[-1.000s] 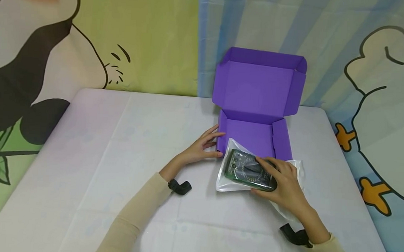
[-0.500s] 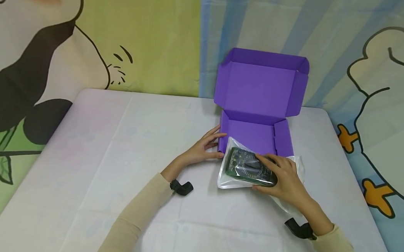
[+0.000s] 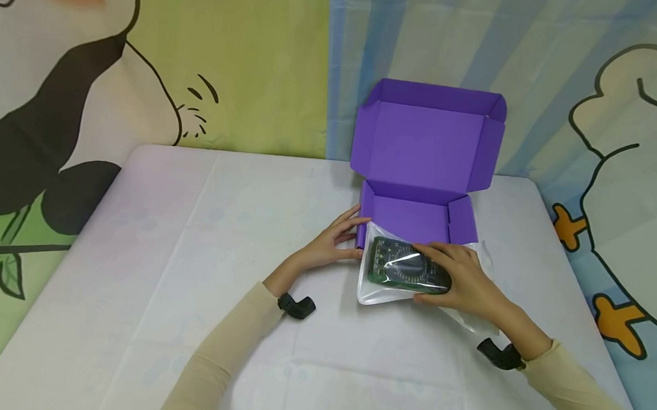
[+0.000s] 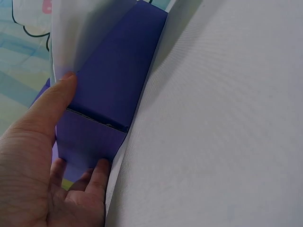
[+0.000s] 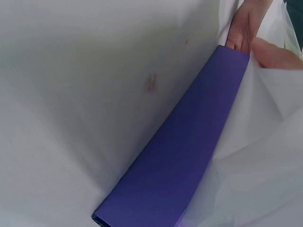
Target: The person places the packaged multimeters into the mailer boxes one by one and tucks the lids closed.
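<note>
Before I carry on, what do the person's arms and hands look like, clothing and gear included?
The left sleeve and right sleeve are long, plain and beige. The left wrist device and right wrist device are black and bent, with no cables visible. The left hand and right hand wear no gloves.

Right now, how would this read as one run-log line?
left hand: touches left side of box | right hand: grips bagged meter | lid: open

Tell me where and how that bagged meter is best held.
Probably across its long edges near the right end, coming from the right and above: the meter is an elongated block with its face up, while the bag sticks out past its left end.
</note>
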Available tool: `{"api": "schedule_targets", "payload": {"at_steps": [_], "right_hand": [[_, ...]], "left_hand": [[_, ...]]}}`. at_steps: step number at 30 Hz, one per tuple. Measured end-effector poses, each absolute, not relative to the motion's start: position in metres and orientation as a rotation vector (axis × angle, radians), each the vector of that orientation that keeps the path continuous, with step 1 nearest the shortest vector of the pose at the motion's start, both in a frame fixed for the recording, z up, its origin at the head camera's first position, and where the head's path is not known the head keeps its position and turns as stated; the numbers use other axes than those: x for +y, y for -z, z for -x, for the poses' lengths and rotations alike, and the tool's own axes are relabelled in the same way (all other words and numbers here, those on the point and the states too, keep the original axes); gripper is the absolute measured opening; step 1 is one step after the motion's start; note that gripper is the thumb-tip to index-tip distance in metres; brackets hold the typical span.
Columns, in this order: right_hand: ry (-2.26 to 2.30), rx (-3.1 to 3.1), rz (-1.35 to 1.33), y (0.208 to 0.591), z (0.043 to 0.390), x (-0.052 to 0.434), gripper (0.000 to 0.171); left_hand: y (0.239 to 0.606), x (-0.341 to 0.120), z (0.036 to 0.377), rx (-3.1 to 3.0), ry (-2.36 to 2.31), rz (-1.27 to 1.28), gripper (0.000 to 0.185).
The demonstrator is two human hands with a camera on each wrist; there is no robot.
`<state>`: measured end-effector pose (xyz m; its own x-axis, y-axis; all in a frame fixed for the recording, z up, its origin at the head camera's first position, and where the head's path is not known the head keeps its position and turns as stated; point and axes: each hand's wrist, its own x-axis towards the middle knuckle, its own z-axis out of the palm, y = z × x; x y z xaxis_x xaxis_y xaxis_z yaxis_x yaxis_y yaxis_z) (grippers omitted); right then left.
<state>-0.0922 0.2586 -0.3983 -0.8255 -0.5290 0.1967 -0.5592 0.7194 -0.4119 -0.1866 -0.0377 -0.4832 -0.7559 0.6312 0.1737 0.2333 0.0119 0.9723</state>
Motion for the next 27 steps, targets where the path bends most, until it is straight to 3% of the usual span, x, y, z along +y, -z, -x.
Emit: {"api": "schedule_targets", "payload": {"at_steps": [16, 27], "right_hand": [[-0.785, -2.902, -0.992, 0.392, 0.118, 0.264, 0.087], [-0.811, -2.965, -0.951, 0.393, 0.136, 0.268, 0.087]], "left_hand": [[0.486, -0.041, 0.187, 1.968, -1.783, -0.87, 0.084], [0.459, -0.044, 0.177, 1.929, -1.804, -0.891, 0.088]]}}
